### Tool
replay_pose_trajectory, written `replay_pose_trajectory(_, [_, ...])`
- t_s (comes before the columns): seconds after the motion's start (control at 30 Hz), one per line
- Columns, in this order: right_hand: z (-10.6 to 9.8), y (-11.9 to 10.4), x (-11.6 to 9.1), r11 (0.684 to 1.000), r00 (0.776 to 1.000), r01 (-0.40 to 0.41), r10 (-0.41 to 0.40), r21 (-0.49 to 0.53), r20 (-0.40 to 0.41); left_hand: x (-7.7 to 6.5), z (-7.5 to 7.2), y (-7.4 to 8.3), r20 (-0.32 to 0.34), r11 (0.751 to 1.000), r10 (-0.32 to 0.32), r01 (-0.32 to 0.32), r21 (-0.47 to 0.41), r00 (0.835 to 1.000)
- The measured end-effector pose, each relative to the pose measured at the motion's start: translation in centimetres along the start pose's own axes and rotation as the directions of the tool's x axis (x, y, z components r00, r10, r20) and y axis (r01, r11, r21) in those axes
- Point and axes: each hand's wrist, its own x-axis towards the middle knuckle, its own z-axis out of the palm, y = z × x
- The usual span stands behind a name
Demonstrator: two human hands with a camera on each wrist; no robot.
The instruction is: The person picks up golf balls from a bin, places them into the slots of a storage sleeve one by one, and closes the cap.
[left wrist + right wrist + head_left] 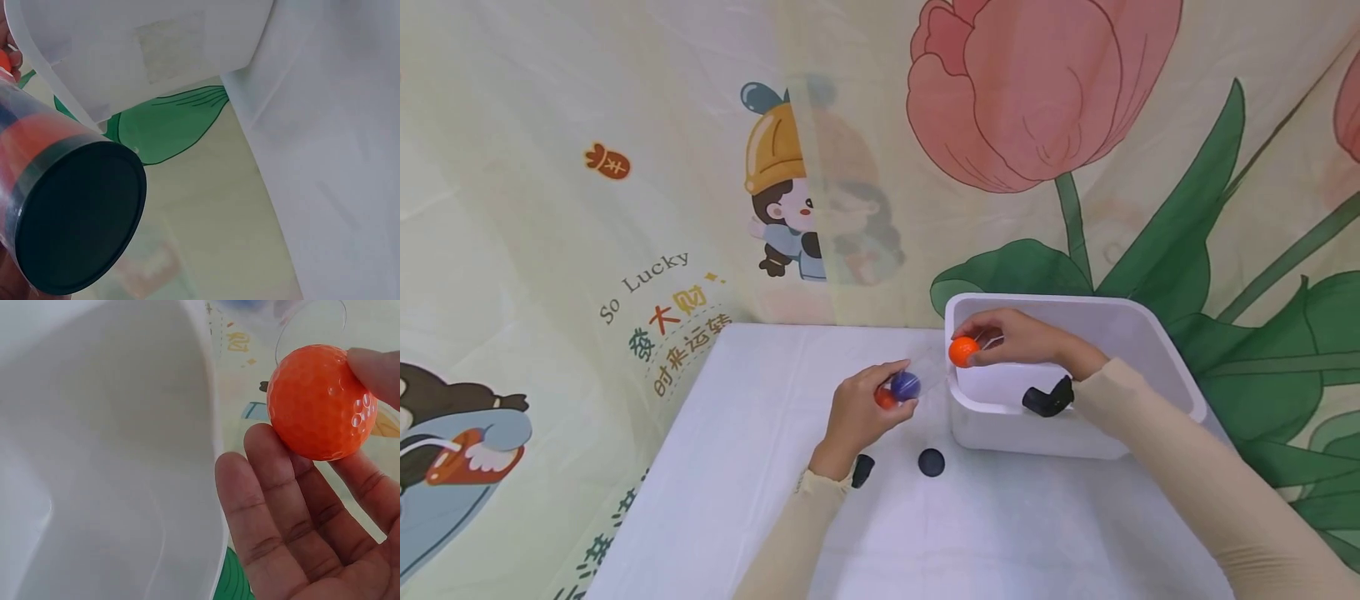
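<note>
My left hand [861, 408] grips a clear plastic tube [931, 371] that lies tilted, its mouth toward the white bin [1022, 429]. Inside the tube are a blue ball [907, 385] and an orange-red ball [886, 398]. The left wrist view shows the tube's dark end [81, 215] closely. Over the bin's left rim, my right hand [1018, 337] pinches an orange golf ball [322, 403] between thumb and fingers. That ball is just beyond the tube's mouth. A round black lid [932, 462] lies on the table in front of the left hand.
The white bin stands at the table's back right, near a printed curtain [865, 167]. A white cloth covers the table [760, 417]. Black wrist cameras sit at the right wrist [1048, 397] and left wrist [862, 471].
</note>
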Motion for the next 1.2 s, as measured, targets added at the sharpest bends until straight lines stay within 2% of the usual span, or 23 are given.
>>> replay_pose_trajectory(0.33, [1.1,-0.9,0.6,0.998,0.998,0.054,-0.054,0.041,0.015,0.2,0.0,0.3,0.012,1.000,0.009,-0.009,0.006,1.000])
replay_pose_trajectory(0.5, [1.6,-1.2,0.5,0.996,0.999,0.051,-0.051,0.068,0.005,0.2,-0.1,0.5,0.008,1.000,0.028,-0.028,0.008,1.000])
replay_pose_trajectory(0.77, [1.8,-1.2,0.2,0.995,0.999,0.046,-0.046,0.086,-0.002,0.1,-0.1,0.6,0.004,1.000,0.026,-0.026,0.006,1.000])
replay_pose_trajectory(1.2, [2.7,-0.4,-1.5,0.992,0.997,0.058,-0.052,0.111,-0.056,-0.4,0.4,0.4,-0.003,0.994,-0.025,0.024,-0.107,1.000])
